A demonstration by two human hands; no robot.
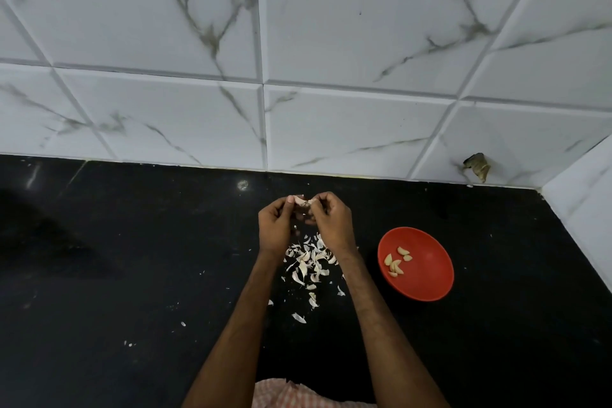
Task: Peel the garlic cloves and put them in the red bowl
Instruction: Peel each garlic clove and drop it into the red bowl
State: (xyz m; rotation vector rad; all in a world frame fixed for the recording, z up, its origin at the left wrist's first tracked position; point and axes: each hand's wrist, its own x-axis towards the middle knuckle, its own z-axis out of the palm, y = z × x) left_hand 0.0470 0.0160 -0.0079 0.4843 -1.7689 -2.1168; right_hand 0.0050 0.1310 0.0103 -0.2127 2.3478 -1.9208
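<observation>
A black stone counter (132, 275) runs back to a wall of white marble-look tiles (331, 43). Taking the red bowl (427, 288) as the landmark: nearest the camera and to its left, a checked cloth (284, 396) shows at the bottom edge. Left of the bowl, close beside it, lies a heap of papery white peelings (309, 267) with stray flakes spread towards the viewer. Inside the bowl sit several peeled cloves (394, 264), pale cream and smooth. Beyond the heap, up and left of the bowl, the left hand (276, 225) and right hand (331, 222) are raised together, both curled nearly closed, fingertips pinching one garlic clove (303, 201) between them; it looks whitish with skin partly on. Such a clove is likely light, small and firm, its skin dry, thin and easily torn, the bare flesh a little slick. Best gripped at the body with one hand while the other picks at a loose edge of skin near the tip
</observation>
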